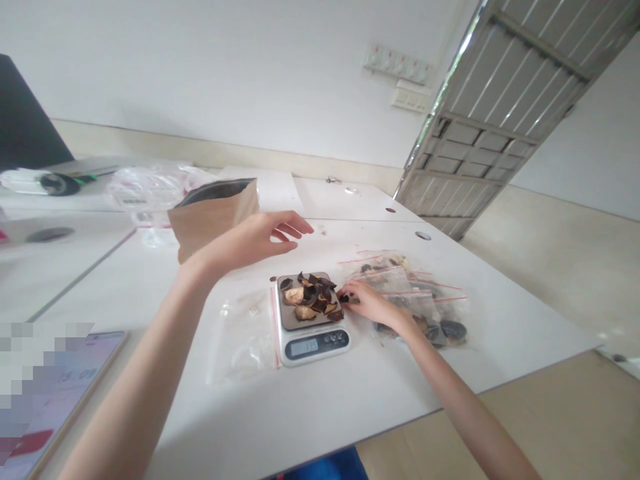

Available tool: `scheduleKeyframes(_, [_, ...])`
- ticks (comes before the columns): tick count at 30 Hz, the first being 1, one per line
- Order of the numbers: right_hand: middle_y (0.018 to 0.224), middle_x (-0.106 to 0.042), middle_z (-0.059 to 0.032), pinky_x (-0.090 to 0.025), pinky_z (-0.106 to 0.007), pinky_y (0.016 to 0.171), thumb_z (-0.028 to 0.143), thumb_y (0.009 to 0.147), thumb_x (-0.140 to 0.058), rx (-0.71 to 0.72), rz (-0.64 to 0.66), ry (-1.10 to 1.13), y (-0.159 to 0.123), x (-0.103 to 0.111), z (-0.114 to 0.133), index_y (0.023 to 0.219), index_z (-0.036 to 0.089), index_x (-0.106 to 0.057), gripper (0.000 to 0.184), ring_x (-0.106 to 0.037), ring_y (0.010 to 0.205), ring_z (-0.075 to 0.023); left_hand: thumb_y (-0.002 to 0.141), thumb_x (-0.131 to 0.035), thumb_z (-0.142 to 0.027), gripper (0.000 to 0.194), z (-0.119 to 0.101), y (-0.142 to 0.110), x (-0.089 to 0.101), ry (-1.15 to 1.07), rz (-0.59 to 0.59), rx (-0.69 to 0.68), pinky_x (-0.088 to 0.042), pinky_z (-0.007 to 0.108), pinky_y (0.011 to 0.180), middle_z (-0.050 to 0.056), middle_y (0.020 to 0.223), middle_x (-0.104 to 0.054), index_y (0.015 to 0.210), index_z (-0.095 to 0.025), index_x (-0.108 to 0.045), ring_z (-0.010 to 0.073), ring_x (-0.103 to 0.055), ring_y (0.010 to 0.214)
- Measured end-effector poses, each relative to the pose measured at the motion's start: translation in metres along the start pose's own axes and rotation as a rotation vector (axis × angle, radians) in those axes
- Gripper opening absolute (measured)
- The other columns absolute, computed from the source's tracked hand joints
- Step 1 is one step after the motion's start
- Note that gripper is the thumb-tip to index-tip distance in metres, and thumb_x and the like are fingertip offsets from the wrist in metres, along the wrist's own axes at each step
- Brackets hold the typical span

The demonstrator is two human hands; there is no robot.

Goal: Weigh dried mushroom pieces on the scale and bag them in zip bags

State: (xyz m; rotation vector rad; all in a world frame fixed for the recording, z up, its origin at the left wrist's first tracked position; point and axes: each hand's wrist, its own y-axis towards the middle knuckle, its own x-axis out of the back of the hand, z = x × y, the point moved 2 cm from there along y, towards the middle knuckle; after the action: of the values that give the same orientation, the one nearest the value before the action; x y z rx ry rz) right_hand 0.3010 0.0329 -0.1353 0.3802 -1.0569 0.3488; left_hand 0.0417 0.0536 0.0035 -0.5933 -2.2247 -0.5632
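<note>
A small digital kitchen scale (311,340) stands on the white table (310,407). Several dark and tan dried slices (311,296) are piled on its platform. My right hand (365,301) rests at the platform's right edge, fingers pinched on a dark dried slice (343,298). My left hand (260,239) hovers above the table beyond the scale, fingers spread and holding nothing, just in front of an open brown paper pouch (213,213). An empty clear zip bag (245,337) lies flat to the left of the scale.
Several filled clear zip bags (415,293) with red strips lie right of the scale. More plastic bags (150,190) sit behind the pouch. A tablet (65,393) lies at the near left. A metal gate (500,127) stands at the right; the table edge runs close to me.
</note>
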Motion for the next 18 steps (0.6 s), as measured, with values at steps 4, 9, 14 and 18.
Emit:
scheduleKeyframes(4, [0.100, -0.068, -0.0099, -0.048, -0.036, 0.088, 0.011, 0.080, -0.060, -0.074, -0.077, 0.025, 0.002, 0.005, -0.001, 0.094, 0.017, -0.065, 0.017, -0.062, 0.095, -0.0213, 0.082, -0.052, -0.020, 0.028, -0.016, -0.005, -0.005, 0.057, 0.082, 0.012, -0.049, 0.026, 0.085, 0.001, 0.112, -0.066, 0.109, -0.021, -0.061, 0.0170, -0.061, 0.100])
scheduleKeyframes(9, [0.094, -0.067, -0.0048, -0.047, -0.030, 0.084, 0.011, 0.080, -0.059, -0.060, -0.215, 0.067, 0.002, 0.018, 0.016, 0.091, 0.019, -0.059, 0.013, -0.062, 0.089, -0.0170, 0.083, -0.052, -0.018, 0.028, -0.013, -0.002, -0.014, 0.103, 0.127, -0.047, -0.048, 0.025, 0.084, 0.000, 0.112, -0.067, 0.109, -0.022, -0.061, 0.0169, -0.062, 0.101])
scheduleKeyframes(14, [0.087, -0.068, -0.0025, -0.047, -0.028, 0.081, 0.011, 0.079, -0.061, -0.027, -0.176, 0.129, 0.001, 0.024, 0.036, 0.083, 0.019, -0.061, 0.009, -0.062, 0.085, -0.0160, 0.083, -0.049, -0.023, 0.029, -0.013, -0.004, -0.015, 0.132, 0.138, -0.079, -0.049, 0.026, 0.084, 0.002, 0.112, -0.067, 0.109, -0.022, -0.061, 0.0169, -0.063, 0.099])
scheduleKeyframes(18, [0.088, -0.068, -0.0043, -0.049, -0.029, 0.079, 0.016, 0.080, -0.062, -0.065, -0.110, 0.237, 0.000, 0.015, 0.035, 0.084, 0.018, -0.062, 0.005, -0.064, 0.083, -0.0160, 0.083, -0.047, -0.027, 0.029, -0.019, -0.008, -0.012, 0.128, 0.122, -0.091, -0.050, 0.026, 0.083, 0.003, 0.111, -0.068, 0.108, -0.022, -0.061, 0.0166, -0.063, 0.099])
